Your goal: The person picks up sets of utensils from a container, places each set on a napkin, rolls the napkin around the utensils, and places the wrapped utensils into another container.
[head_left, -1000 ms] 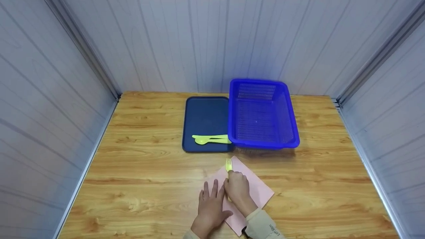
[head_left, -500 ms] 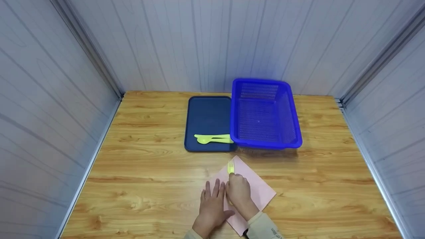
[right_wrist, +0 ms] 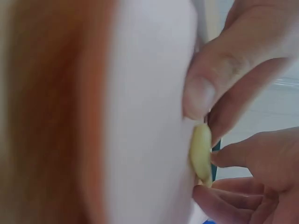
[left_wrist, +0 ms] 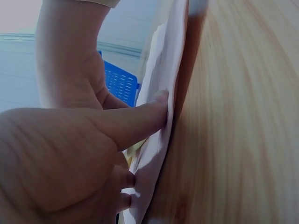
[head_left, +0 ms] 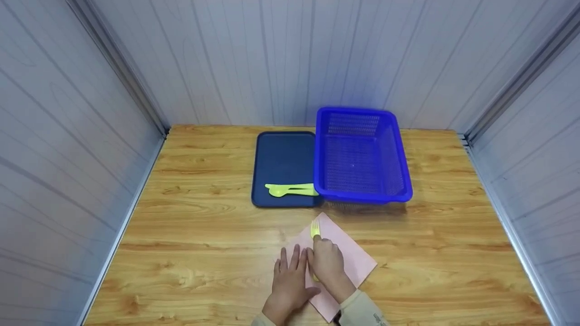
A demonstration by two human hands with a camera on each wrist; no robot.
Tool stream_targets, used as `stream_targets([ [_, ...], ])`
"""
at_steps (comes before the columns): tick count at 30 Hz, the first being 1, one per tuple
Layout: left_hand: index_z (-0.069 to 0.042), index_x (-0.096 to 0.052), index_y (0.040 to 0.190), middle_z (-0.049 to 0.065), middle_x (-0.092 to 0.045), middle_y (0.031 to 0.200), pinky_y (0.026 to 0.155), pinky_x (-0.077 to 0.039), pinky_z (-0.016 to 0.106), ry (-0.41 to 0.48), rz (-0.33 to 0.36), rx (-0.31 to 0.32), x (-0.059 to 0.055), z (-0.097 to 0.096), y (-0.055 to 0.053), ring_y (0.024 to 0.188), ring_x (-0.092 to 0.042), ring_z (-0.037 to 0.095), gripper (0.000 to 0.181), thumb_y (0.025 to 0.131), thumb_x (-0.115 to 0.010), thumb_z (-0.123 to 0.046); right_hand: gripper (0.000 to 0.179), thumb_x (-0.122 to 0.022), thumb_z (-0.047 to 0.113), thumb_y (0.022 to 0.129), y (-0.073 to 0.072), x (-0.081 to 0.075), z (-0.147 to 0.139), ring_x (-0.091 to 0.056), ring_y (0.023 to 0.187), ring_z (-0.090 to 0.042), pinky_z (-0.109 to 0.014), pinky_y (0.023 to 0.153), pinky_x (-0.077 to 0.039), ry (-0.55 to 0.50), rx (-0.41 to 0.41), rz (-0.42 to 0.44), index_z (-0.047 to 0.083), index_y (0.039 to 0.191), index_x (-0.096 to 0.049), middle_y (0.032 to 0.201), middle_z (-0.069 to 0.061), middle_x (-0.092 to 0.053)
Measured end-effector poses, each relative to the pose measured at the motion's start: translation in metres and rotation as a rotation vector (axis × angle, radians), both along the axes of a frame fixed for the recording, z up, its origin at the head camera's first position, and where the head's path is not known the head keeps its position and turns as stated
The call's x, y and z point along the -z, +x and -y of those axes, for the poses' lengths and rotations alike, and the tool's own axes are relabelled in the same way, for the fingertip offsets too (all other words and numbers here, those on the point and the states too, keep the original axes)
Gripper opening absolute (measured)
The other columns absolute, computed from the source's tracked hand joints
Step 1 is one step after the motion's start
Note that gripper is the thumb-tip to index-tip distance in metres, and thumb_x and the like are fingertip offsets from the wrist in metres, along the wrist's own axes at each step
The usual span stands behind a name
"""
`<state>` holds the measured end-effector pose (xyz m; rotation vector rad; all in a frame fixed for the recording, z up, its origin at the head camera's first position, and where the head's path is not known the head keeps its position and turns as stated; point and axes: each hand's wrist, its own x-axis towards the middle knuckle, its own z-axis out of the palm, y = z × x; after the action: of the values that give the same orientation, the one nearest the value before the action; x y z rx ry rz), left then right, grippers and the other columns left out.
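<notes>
A pink napkin [head_left: 355,262] lies diagonally on the table, its layers showing at the edge in the left wrist view. On it rests a yellow fork [head_left: 315,229], tines pointing away from me. My right hand [head_left: 328,263] grips the fork's handle and hides much of it. The handle end [right_wrist: 201,154] shows close to the napkin in the right wrist view. My left hand [head_left: 291,283] lies with fingers spread over the napkin's left side, beside the right hand. Its thumb [left_wrist: 145,114] presses on the napkin near the edge.
A dark blue tray [head_left: 285,156] stands at the back, bearing a yellow spoon [head_left: 277,192] and a yellow knife [head_left: 277,186]. A blue basket [head_left: 362,197] overlaps the tray's right side and covers the cutlery handle ends. Pale panel walls [head_left: 235,63] enclose the table.
The fork and my right hand have slid slightly toward me across the napkin. My left hand stays in place. The head view has shifted a little.
</notes>
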<state>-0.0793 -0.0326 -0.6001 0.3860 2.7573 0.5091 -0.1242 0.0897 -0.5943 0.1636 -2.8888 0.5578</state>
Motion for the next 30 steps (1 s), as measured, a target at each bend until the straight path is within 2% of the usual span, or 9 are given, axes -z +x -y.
stream_targets([
  [3, -0.008, -0.027, 0.153, 0.015, -0.018, 0.159, 0.109, -0.018, 0.062, -0.006, 0.013, 0.0, -0.003, -0.002, -0.004, 0.141, -0.009, 0.048, 0.102, 0.077, -0.072, -0.059, 0.027, -0.077, 0.02, 0.082, -0.004, -0.011, -0.004, -0.065, 0.059, -0.035, -0.043, 0.05, -0.052, 0.017, 0.007, 0.019, -0.002, 0.084, -0.062, 0.063, -0.014, -0.059],
  [6, -0.009, -0.026, 0.154, 0.014, -0.018, 0.159, 0.109, -0.018, 0.06, -0.022, 0.005, 0.005, -0.007, -0.005, -0.01, 0.142, -0.009, 0.047, 0.102, 0.077, -0.072, -0.058, 0.027, -0.074, 0.022, 0.084, -0.018, -0.023, -0.008, -0.064, 0.06, -0.036, -0.045, 0.051, -0.052, 0.05, 0.001, 0.005, -0.003, 0.086, -0.063, 0.065, -0.015, -0.059],
  [8, -0.009, -0.026, 0.154, 0.014, -0.018, 0.159, 0.11, -0.019, 0.059, -0.024, -0.014, 0.019, -0.009, -0.007, -0.013, 0.142, -0.01, 0.046, 0.101, 0.078, -0.072, -0.058, 0.024, -0.073, 0.019, 0.085, -0.035, -0.029, -0.012, -0.064, 0.062, -0.036, -0.046, 0.052, -0.052, 0.068, -0.017, -0.03, -0.002, 0.086, -0.063, 0.068, -0.015, -0.06],
  [12, -0.009, -0.025, 0.154, 0.013, -0.017, 0.16, 0.11, -0.019, 0.058, -0.011, -0.045, 0.049, -0.011, -0.01, -0.019, 0.143, -0.009, 0.045, 0.102, 0.078, -0.071, -0.059, 0.014, -0.073, 0.012, 0.083, -0.078, -0.035, -0.014, -0.065, 0.067, -0.036, -0.047, 0.056, -0.053, 0.082, -0.094, -0.13, 0.002, 0.083, -0.064, 0.075, -0.015, -0.064],
  [15, -0.009, -0.024, 0.154, 0.013, -0.016, 0.16, 0.11, -0.018, 0.058, -0.019, -0.035, 0.046, -0.009, -0.006, -0.017, 0.143, -0.008, 0.045, 0.103, 0.078, -0.071, -0.059, 0.008, -0.07, 0.007, 0.084, -0.109, -0.034, -0.004, -0.065, 0.067, -0.033, -0.045, 0.057, -0.053, 0.092, -0.165, -0.188, 0.004, 0.08, -0.064, 0.076, -0.013, -0.064],
  [17, -0.009, -0.024, 0.154, 0.013, -0.016, 0.16, 0.11, -0.018, 0.058, -0.034, -0.014, 0.041, -0.006, -0.004, -0.014, 0.143, -0.008, 0.045, 0.103, 0.077, -0.071, -0.059, 0.005, -0.066, 0.005, 0.085, -0.123, -0.03, 0.006, -0.065, 0.067, -0.031, -0.044, 0.058, -0.053, 0.114, -0.207, -0.198, 0.004, 0.081, -0.065, 0.076, -0.012, -0.064],
  [21, -0.008, -0.025, 0.154, 0.014, -0.016, 0.16, 0.109, -0.019, 0.059, -0.043, 0.04, 0.038, -0.001, -0.001, -0.006, 0.142, -0.008, 0.046, 0.104, 0.077, -0.071, -0.06, 0.008, -0.063, 0.0, 0.084, -0.14, -0.018, 0.024, -0.065, 0.071, -0.029, -0.042, 0.06, -0.054, 0.176, -0.245, -0.108, 0.004, 0.088, -0.068, 0.081, -0.011, -0.066],
  [25, -0.008, -0.025, 0.154, 0.014, -0.017, 0.16, 0.11, -0.018, 0.059, -0.031, 0.061, 0.029, 0.001, -0.002, -0.005, 0.143, -0.008, 0.046, 0.105, 0.076, -0.071, -0.061, 0.019, -0.067, -0.004, 0.08, -0.15, -0.01, 0.032, -0.065, 0.082, -0.028, -0.042, 0.068, -0.055, 0.237, -0.255, 0.007, 0.005, 0.096, -0.068, 0.089, -0.011, -0.067],
  [30, -0.009, -0.023, 0.154, 0.013, -0.015, 0.16, 0.11, -0.016, 0.06, -0.024, 0.102, -0.001, 0.002, -0.001, -0.007, 0.143, -0.006, 0.046, 0.105, 0.076, -0.071, -0.061, 0.027, -0.064, -0.008, 0.082, -0.161, -0.007, 0.036, -0.063, 0.093, -0.029, -0.042, 0.076, -0.054, 0.274, -0.313, -0.003, 0.005, 0.105, -0.067, 0.099, -0.011, -0.066],
])
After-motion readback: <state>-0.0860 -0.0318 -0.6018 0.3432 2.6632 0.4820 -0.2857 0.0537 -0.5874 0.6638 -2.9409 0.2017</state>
